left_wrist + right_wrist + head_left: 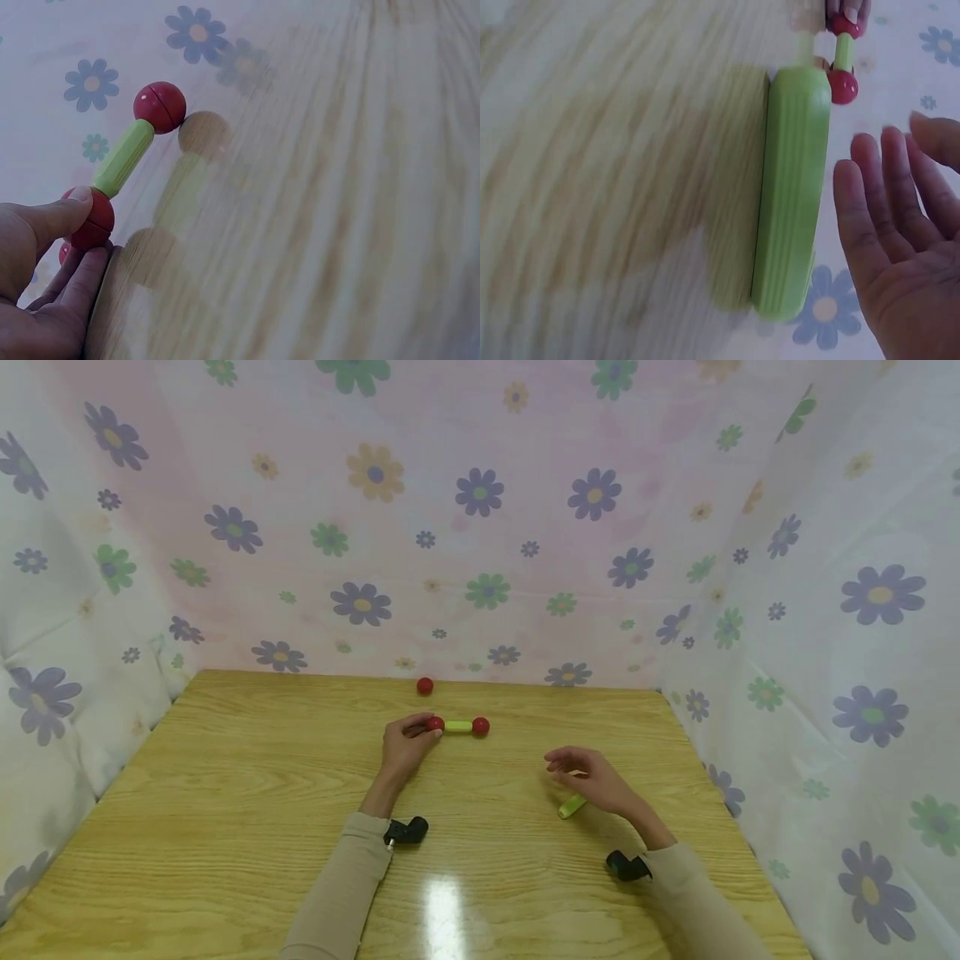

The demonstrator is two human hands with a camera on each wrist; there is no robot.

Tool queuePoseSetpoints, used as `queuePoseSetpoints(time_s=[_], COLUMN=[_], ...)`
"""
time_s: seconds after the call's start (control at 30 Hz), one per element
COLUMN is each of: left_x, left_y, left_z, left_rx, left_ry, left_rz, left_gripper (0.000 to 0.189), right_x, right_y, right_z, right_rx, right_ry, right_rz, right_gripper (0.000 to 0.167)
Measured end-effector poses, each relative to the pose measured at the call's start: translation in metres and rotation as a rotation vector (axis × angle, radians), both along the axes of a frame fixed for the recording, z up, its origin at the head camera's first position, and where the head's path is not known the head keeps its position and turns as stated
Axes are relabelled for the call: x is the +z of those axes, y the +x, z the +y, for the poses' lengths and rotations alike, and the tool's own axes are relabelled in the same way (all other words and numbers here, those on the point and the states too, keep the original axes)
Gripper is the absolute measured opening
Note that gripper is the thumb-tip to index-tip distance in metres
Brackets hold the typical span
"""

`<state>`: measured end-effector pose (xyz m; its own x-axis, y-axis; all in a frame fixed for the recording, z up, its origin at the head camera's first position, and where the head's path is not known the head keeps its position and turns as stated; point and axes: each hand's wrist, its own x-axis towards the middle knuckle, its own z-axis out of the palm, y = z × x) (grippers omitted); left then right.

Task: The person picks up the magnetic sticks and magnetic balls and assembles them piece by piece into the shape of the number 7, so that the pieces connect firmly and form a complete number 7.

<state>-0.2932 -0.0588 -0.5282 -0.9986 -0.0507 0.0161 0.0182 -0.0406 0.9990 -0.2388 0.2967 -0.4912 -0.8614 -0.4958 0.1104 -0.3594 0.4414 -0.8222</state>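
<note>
My left hand (405, 747) pinches a red ball (96, 223) between thumb and fingers. That ball sits on one end of a light-green ridged stick (458, 726), and a second red ball (481, 727) is on the other end. Together they form a dumbbell shape lying along the table. Over the table's right half, my right hand (596, 779) is held with loosely bent fingers and nothing in its grasp. Below it lies another light-green stick (791, 191), apart from the fingers in the right wrist view; the hand covers part of it in the head view.
A loose red ball (425, 686) stands near the back edge of the wooden table (247, 793). Flower-patterned cloth (480, 535) hangs behind and along both sides. Each wrist carries a small black camera, such as the left one (407, 831).
</note>
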Motion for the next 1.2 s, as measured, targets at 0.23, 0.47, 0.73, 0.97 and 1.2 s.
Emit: queuePoseSetpoints(time_s=[0.23, 0.47, 0.73, 0.97, 1.2], left_x=[-0.001, -0.002, -0.004, -0.005, -0.005], left_y=[-0.002, -0.003, -0.002, -0.002, -0.002], left_z=[0.0, 0.001, 0.0, 0.0, 0.0], left_rx=[0.001, 0.011, 0.007, 0.0, 0.004], left_ry=[-0.001, 0.008, -0.004, 0.001, -0.001], left_rz=[0.01, 0.011, 0.028, 0.03, 0.03], left_gripper=[0.036, 0.034, 0.035, 0.036, 0.036], right_x=[0.004, 0.01, 0.004, -0.002, -0.003], right_y=[0.006, 0.012, 0.013, 0.013, 0.013], right_z=[0.025, 0.038, 0.038, 0.034, 0.028], right_rx=[0.025, -0.022, 0.002, 0.025, 0.03], right_ry=[0.017, 0.11, 0.145, 0.133, 0.148], right_rz=[-0.022, 0.004, 0.018, 0.052, 0.063], right_gripper=[0.035, 0.04, 0.037, 0.032, 0.028])
